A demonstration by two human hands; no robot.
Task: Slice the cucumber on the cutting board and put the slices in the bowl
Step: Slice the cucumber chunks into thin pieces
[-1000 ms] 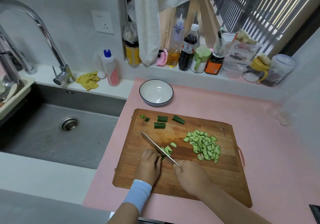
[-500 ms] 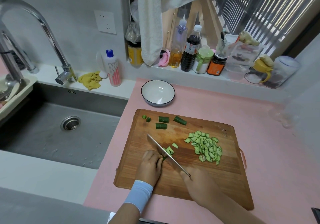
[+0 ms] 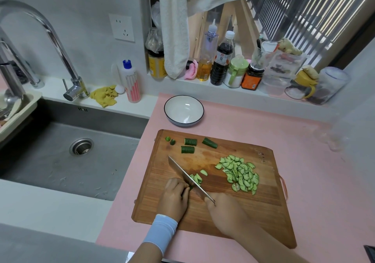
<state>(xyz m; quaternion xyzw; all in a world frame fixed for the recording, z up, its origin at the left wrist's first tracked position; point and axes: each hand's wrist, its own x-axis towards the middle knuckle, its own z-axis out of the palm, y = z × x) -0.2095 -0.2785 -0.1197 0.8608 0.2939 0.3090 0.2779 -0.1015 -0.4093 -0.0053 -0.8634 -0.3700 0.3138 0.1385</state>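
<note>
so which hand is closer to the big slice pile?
Right. The right hand sits near-left of the slice pile; the left hand is farther left, beyond the knife.

A pale blue ribbed wristband [image 3: 160, 230] wraps the left wrist; the right forearm is bare.

The cutting board [image 3: 263, 212] is warm brown wood with fine straight grain, and it lies on a plain pink mat [image 3: 304, 151]. On the board, the heap of slices [image 3: 239, 174] at 3 o'clock is pale green with darker green edges, while the cucumber pieces [image 3: 190, 141] at 12 o'clock are dark green. The bowl [image 3: 183, 110], at 12 o'clock from the board, is white with a thin dark rim line; the knife [image 3: 182, 173] has a silver-grey blade, the sleeve [image 3: 160, 234] at 6 o'clock is light blue, and the cloth [image 3: 104, 96] at 10 o'clock is yellow.
</note>
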